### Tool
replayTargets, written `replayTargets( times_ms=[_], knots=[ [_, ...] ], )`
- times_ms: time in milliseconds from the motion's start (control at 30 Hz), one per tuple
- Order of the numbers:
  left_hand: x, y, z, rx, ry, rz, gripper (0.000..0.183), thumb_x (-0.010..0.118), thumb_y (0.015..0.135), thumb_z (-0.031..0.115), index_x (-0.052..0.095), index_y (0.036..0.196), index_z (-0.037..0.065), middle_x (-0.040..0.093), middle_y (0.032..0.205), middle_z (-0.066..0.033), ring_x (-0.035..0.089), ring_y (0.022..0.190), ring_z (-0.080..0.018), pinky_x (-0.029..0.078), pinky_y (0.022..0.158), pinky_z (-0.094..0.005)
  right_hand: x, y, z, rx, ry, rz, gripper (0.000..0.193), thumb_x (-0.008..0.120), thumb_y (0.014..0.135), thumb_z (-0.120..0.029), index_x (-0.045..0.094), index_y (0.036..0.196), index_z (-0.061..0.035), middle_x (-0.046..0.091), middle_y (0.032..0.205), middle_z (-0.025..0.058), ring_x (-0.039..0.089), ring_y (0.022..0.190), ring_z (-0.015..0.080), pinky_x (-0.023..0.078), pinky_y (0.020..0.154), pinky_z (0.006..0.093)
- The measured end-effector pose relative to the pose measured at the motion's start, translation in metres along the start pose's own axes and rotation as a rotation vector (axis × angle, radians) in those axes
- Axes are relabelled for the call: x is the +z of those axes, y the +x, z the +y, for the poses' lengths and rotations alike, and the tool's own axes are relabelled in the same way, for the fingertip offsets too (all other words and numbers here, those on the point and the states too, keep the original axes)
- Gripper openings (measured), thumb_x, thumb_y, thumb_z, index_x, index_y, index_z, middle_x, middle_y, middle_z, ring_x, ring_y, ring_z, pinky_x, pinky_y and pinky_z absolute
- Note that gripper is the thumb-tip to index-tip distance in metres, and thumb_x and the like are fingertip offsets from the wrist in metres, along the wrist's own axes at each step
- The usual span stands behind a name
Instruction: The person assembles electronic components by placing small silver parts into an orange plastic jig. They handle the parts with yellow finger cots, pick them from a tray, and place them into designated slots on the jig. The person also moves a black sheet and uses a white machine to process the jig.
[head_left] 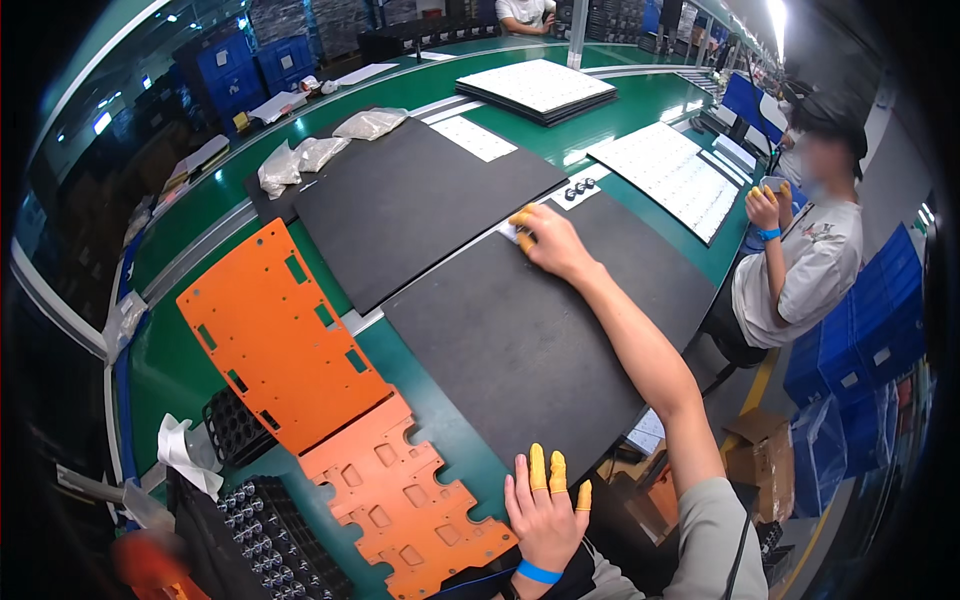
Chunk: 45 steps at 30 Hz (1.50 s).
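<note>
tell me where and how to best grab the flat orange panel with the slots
Probably by both long side edges, coming from left and right together, near the middle. The orange panel lies flat and broad, with rectangular slots along both sides that may offer purchase. Its near end borders the notched orange plate, so that end looks less handy.

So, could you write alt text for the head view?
A person's right hand is at the far edge of a black sheet, the left hand at its near edge. Orange panels lie at left; a co-worker is at right.
</note>
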<state>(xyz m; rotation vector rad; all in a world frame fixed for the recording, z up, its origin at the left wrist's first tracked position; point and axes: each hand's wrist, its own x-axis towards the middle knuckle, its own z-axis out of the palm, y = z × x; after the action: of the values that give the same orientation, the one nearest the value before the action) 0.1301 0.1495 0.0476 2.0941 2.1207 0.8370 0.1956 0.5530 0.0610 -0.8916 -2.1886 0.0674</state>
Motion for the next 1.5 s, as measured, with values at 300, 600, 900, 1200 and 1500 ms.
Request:
replayTargets(
  times_ms=[300, 600, 900, 1200, 1500],
  knots=[
    [0.001, 0.001, 0.001, -0.002, 0.012, 0.005, 0.055, 0.073, 0.085, 0.035, 0.063, 0.126, -0.002, 0.054, 0.141, -0.0217, 0.046, 0.136, -0.0417, 0.036, 0.111, -0.0538, -0.008, -0.007, 0.058, 0.37, 0.209, 0.083, 0.031, 0.058, 0.083, 0.005, 0.068, 0.112, -0.0018, 0.065, 0.118, 0.0177, 0.062, 0.113, 0.037, 0.05, 0.095, 0.0436],
    [0.001, 0.002, 0.002, -0.008, 0.037, 0.001, 0.056, 0.075, 0.083, 0.034, 0.062, 0.125, -0.002, 0.054, 0.141, -0.0214, 0.045, 0.136, -0.042, 0.036, 0.111, -0.0547, -0.01, -0.006, 0.049, 0.376, -0.265, 0.233, 0.028, 0.077, 0.08, -0.019, 0.071, 0.103, -0.0038, 0.064, 0.11, 0.0142, 0.057, 0.112, 0.0312, 0.043, 0.096, 0.0421],
    [0.001, 0.003, 0.004, -0.014, 0.041, 0.002, 0.056, 0.076, 0.083, 0.034, 0.062, 0.125, -0.001, 0.054, 0.14, -0.0214, 0.046, 0.135, -0.0425, 0.036, 0.111, -0.0558, -0.001, -0.002, 0.068, 0.313, -0.402, 0.286, 0.026, 0.08, 0.079, -0.021, 0.073, 0.098, -0.0053, 0.06, 0.105, 0.0112, 0.054, 0.108, 0.0285, 0.04, 0.092, 0.0415],
    [0.004, 0.002, 0.003, -0.02, 0.054, -0.004, 0.056, 0.076, 0.082, 0.034, 0.062, 0.125, 0.0, 0.055, 0.14, -0.0208, 0.046, 0.134, -0.0432, 0.038, 0.108, -0.057, 0.002, 0.001, 0.07, 0.355, -0.47, 0.295, 0.025, 0.08, 0.076, -0.021, 0.074, 0.094, -0.0052, 0.06, 0.105, 0.0121, 0.054, 0.105, 0.0293, 0.042, 0.088, 0.0413],
    [0.001, 0.003, 0.004, -0.041, 0.095, -0.022, 0.054, 0.072, 0.087, 0.039, 0.064, 0.127, 0.003, 0.057, 0.14, -0.0187, 0.05, 0.133, -0.0395, 0.041, 0.107, -0.0524, 0.001, 0.004, 0.066, 0.352, -0.488, 0.275, 0.027, 0.081, 0.076, -0.022, 0.075, 0.096, -0.0059, 0.06, 0.1, 0.0114, 0.054, 0.103, 0.0285, 0.042, 0.086, 0.041]
  ],
)
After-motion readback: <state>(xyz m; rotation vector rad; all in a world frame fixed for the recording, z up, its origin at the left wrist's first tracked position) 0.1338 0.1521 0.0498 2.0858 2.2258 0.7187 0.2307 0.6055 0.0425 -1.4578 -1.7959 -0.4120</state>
